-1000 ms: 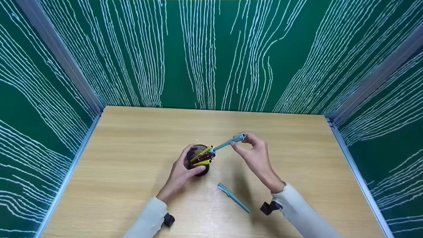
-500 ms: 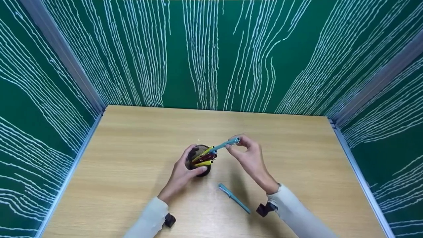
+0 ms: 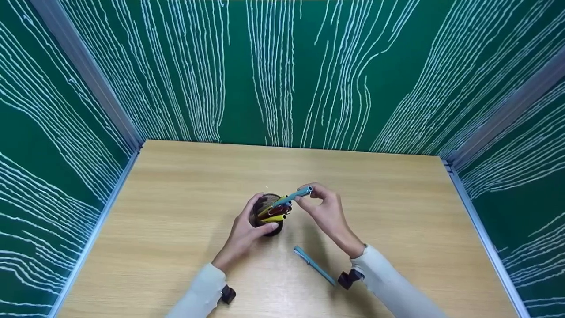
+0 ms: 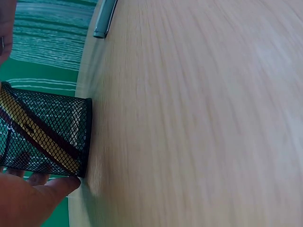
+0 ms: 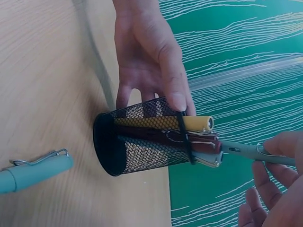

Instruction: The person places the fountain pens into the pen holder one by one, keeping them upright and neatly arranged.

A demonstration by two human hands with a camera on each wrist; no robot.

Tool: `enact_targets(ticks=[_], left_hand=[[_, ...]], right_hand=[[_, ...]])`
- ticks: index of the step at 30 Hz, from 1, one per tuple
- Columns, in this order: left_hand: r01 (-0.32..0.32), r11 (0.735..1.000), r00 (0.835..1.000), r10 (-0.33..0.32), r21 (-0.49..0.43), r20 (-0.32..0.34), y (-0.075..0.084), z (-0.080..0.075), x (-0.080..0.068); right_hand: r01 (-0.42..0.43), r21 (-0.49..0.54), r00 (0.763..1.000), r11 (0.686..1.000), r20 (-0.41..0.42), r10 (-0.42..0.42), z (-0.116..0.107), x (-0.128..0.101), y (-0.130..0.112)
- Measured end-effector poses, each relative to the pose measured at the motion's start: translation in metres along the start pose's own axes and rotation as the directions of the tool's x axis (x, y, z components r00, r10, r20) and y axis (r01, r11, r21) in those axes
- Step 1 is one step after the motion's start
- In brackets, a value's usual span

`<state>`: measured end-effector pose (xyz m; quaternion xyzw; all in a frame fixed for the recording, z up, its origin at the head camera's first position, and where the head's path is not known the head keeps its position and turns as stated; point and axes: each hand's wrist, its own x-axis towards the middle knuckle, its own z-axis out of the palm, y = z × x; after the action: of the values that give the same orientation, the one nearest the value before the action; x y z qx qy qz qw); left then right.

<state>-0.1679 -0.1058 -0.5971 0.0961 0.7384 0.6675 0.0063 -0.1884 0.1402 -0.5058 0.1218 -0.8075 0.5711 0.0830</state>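
Your left hand (image 3: 242,236) wraps its fingers and thumb round the black mesh pen cup (image 3: 267,215), which stands upright near the middle of the bench (image 3: 176,212); in the right wrist view the fingertips (image 5: 177,101) lie along the cup's wall up to its rim. Your right hand (image 3: 324,212) pinches the upper end of a teal pen (image 3: 292,197) between thumb and fingers. That pen slants, its lower end inside the cup's mouth and its top leaning toward your right. A yellow pen (image 5: 189,123) and a dark red pen (image 5: 199,142) already stick out of the cup beside it, so the mouth is crowded on the side nearest you.

A second teal pen (image 3: 314,265) lies flat on the bench, just beside your right wrist and clear of the cup; in the left wrist view its end (image 4: 103,21) shows well away from the cup's base (image 4: 71,137).

The bench is bare wood on the far side of the cup and out to both sides. Its left, right and far edges meet green panels (image 3: 287,70) with white wavy lines, joined by grey corner posts (image 3: 84,75), so your room ends at those walls. The near edge lies under your sleeves (image 3: 198,291), each with a dark clip (image 3: 227,294) at the wrist.
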Motion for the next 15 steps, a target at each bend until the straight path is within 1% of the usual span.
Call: enact_targets(ticks=[6,11,15], left_hand=[[-0.011,1.000,1.000,0.011,-0.009,0.003,-0.001,-0.001,0.000],[-0.007,1.000,1.000,0.007,-0.009,0.000,-0.002,-0.001,0.000],[0.004,1.000,1.000,-0.004,-0.006,0.003,0.000,0.000,0.000]], right_hand=[[0.013,-0.001,1.000,1.000,0.003,-0.013,0.007,0.003,0.007],[-0.001,-0.015,1.000,1.000,0.009,0.001,0.012,0.003,0.010],[0.003,-0.030,1.000,1.000,0.009,-0.003,0.016,0.003,0.010]])
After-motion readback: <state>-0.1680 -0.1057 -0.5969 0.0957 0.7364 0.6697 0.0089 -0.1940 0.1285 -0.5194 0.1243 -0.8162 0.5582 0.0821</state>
